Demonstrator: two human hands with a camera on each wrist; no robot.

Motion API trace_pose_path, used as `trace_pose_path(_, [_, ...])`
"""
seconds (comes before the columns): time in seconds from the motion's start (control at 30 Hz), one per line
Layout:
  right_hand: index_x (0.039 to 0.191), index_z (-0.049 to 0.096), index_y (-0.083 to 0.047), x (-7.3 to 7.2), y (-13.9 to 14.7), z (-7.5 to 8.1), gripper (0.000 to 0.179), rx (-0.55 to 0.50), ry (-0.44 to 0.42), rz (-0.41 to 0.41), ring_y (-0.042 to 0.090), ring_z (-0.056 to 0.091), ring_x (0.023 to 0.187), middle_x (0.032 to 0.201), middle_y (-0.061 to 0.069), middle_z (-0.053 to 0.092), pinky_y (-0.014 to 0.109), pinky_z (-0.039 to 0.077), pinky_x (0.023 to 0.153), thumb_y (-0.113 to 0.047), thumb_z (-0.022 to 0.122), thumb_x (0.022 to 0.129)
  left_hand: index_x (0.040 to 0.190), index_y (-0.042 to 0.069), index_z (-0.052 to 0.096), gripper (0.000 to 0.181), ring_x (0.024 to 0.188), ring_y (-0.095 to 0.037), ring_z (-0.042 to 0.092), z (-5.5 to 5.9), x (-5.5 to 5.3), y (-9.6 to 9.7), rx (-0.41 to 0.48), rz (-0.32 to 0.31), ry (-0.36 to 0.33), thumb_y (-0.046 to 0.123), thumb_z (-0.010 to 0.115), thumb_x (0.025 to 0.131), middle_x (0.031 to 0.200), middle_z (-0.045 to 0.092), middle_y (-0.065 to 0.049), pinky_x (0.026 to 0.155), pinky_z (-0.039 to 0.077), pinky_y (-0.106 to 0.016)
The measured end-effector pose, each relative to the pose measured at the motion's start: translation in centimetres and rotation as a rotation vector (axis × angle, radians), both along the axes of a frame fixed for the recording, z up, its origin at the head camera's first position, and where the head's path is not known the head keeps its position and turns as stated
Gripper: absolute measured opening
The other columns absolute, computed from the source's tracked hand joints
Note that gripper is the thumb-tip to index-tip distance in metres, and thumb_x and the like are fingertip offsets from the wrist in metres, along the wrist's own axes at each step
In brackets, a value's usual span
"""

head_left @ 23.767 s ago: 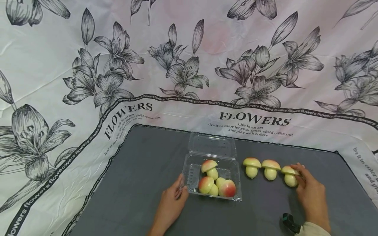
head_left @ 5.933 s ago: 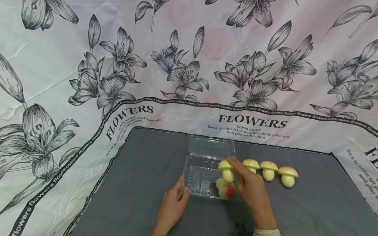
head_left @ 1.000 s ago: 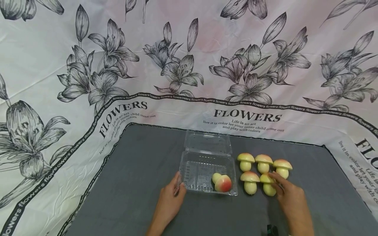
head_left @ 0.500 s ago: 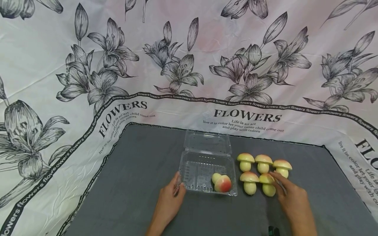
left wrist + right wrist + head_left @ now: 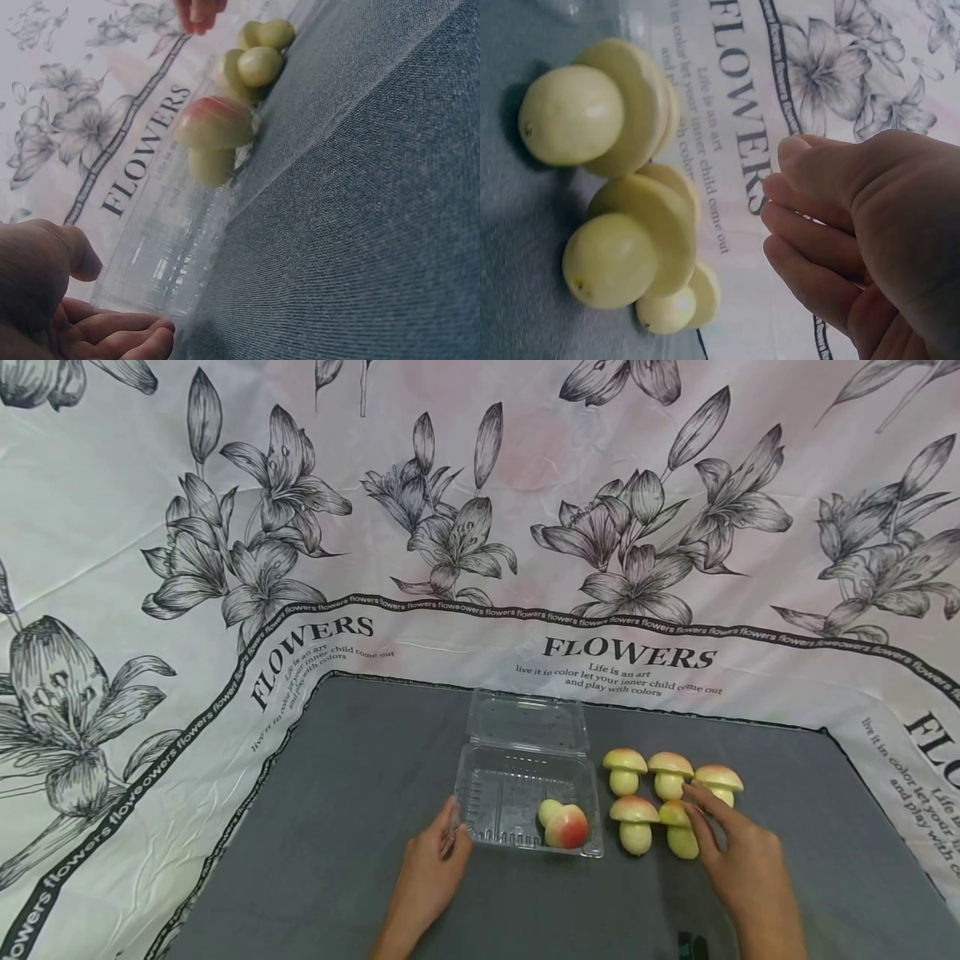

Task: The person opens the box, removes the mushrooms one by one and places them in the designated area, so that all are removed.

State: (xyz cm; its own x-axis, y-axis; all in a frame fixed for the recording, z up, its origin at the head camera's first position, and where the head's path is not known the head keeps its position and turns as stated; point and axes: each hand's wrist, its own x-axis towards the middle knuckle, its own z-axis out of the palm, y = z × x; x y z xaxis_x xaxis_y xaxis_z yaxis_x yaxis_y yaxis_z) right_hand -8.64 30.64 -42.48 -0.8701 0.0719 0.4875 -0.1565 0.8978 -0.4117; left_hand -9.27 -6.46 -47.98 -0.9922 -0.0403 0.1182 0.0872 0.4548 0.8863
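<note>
My left hand (image 5: 431, 868) grips the left edge of a clear plastic clamshell box (image 5: 483, 793), whose lid lies back. In the box, toward its front right, is one mushroom-shaped piece (image 5: 566, 828) with a yellow and red cap. Right of the box, more such pieces form two rows. My right hand (image 5: 742, 856) is just beside the front row's right piece (image 5: 678, 835). The right wrist view has its loosely bent fingers (image 5: 810, 266) apart from the pieces, holding nothing. The box's edge between my left fingers is partly hidden.
The front row's left piece (image 5: 636, 835) touches or nearly touches its neighbour. Behind stand a left (image 5: 624, 772), a middle (image 5: 669, 777) and a right piece (image 5: 720, 781). A dark grey cloth (image 5: 360, 827) covers the table, and a flower-printed sheet (image 5: 450, 643) rises behind.
Of three mushroom-shaped pieces in the box at first, one is there now; a second row stands on the table. In the last half second my right hand let go of the front right piece.
</note>
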Motion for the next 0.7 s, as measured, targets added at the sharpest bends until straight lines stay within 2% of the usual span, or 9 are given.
trace_pose_path(0.1, [0.134, 0.073, -0.01, 0.0, -0.5, 0.7, 0.039, 0.007, -0.022, 0.009, 0.008, 0.034, 0.044, 0.124, 0.023, 0.074, 0.031, 0.033, 0.047, -0.007, 0.078, 0.095, 0.153, -0.002, 0.054, 0.054, 0.123, -0.028, 0.069, 0.0, 0.0, 0.0, -0.004, -0.004, 0.003, 0.02, 0.065, 0.104, 0.14, 0.065, -0.021, 0.104, 0.057, -0.045])
trace_pose_path(0.2, [0.135, 0.072, -0.012, 0.2, -1.3, 1.2, 0.037, 0.003, -0.053, 0.018, 0.008, 0.024, 0.043, 0.094, 0.018, 0.077, 0.028, 0.027, 0.046, -0.009, 0.077, 0.098, 0.153, -0.002, 0.054, 0.054, 0.122, -0.028, 0.069, 0.0, 0.0, 0.0, -0.006, -0.009, 0.0, 0.02, 0.064, 0.104, 0.14, 0.065, -0.021, 0.103, 0.058, -0.044])
trace_pose_path(0.27, [0.134, 0.072, -0.013, 0.1, -2.0, 1.4, 0.036, 0.001, -0.059, 0.032, 0.007, 0.02, 0.043, 0.065, 0.009, 0.063, 0.029, 0.027, 0.046, -0.011, 0.076, 0.098, 0.153, -0.002, 0.053, 0.054, 0.121, -0.027, 0.07, 0.1, 0.0, 0.0, -0.008, -0.007, -0.003, 0.02, 0.064, 0.104, 0.14, 0.065, -0.021, 0.104, 0.058, -0.044])
trace_pose_path(0.33, [0.132, 0.074, -0.013, 0.0, -2.8, 1.5, 0.035, -0.003, -0.035, 0.06, 0.006, 0.021, 0.043, 0.052, -0.001, 0.047, 0.03, 0.03, 0.047, -0.011, 0.078, 0.097, 0.154, -0.001, 0.053, 0.055, 0.12, -0.027, 0.07, 0.1, 0.0, -0.1, -0.011, -0.008, -0.004, 0.021, 0.064, 0.104, 0.14, 0.065, -0.02, 0.104, 0.057, -0.044])
trace_pose_path(0.37, [0.13, 0.075, -0.013, -0.2, -3.3, 1.6, 0.035, -0.004, -0.011, 0.083, 0.006, 0.023, 0.045, 0.056, -0.001, 0.053, 0.032, 0.032, 0.048, -0.01, 0.08, 0.095, 0.154, 0.0, 0.053, 0.055, 0.12, -0.027, 0.07, 0.1, 0.0, -0.1, -0.01, -0.008, -0.006, 0.021, 0.063, 0.104, 0.14, 0.065, -0.02, 0.104, 0.057, -0.044])
trace_pose_path(0.43, [0.126, 0.078, -0.012, -0.5, -4.3, 1.6, 0.034, 0.01, 0.02, 0.13, 0.004, 0.029, 0.048, 0.055, -0.005, 0.048, 0.034, 0.036, 0.05, -0.011, 0.081, 0.093, 0.154, -0.001, 0.052, 0.055, 0.121, -0.027, 0.069, 0.1, -0.1, -0.1, -0.011, -0.01, -0.005, 0.022, 0.063, 0.105, 0.14, 0.064, -0.02, 0.104, 0.057, -0.045])
trace_pose_path(0.5, [0.123, 0.08, -0.012, -0.8, -5.4, 1.6, 0.031, 0.023, 0.023, 0.174, 0.002, 0.035, 0.051, 0.06, -0.006, 0.056, 0.034, 0.041, 0.052, -0.012, 0.083, 0.092, 0.154, -0.001, 0.053, 0.055, 0.121, -0.027, 0.069, 0.1, -0.1, -0.1, -0.016, -0.007, -0.004, 0.022, 0.063, 0.104, 0.14, 0.065, -0.02, 0.105, 0.057, -0.046])
trace_pose_path(0.57, [0.121, 0.08, -0.012, -0.8, -6.8, 1.7, 0.029, 0.032, -0.012, 0.211, 0.001, 0.039, 0.053, 0.073, -0.003, 0.069, 0.032, 0.044, 0.052, -0.013, 0.082, 0.093, 0.154, 0.0, 0.053, 0.055, 0.121, -0.028, 0.069, 0.1, -0.1, -0.2, -0.021, -0.006, -0.003, 0.022, 0.063, 0.104, 0.139, 0.065, -0.02, 0.105, 0.057, -0.047])
trace_pose_path(0.7, [0.117, 0.082, -0.013, -0.8, -9.4, 1.7, 0.022, 0.056, -0.081, 0.24, 0.007, 0.053, 0.053, 0.084, 0.0, 0.077, 0.035, 0.053, 0.054, -0.02, 0.079, 0.097, 0.154, 0.0, 0.053, 0.055, 0.121, -0.028, 0.069, 0.1, 0.0, -0.3, -0.017, -0.014, -0.004, 0.022, 0.063, 0.104, 0.14, 0.065, -0.02, 0.104, 0.058, -0.048])
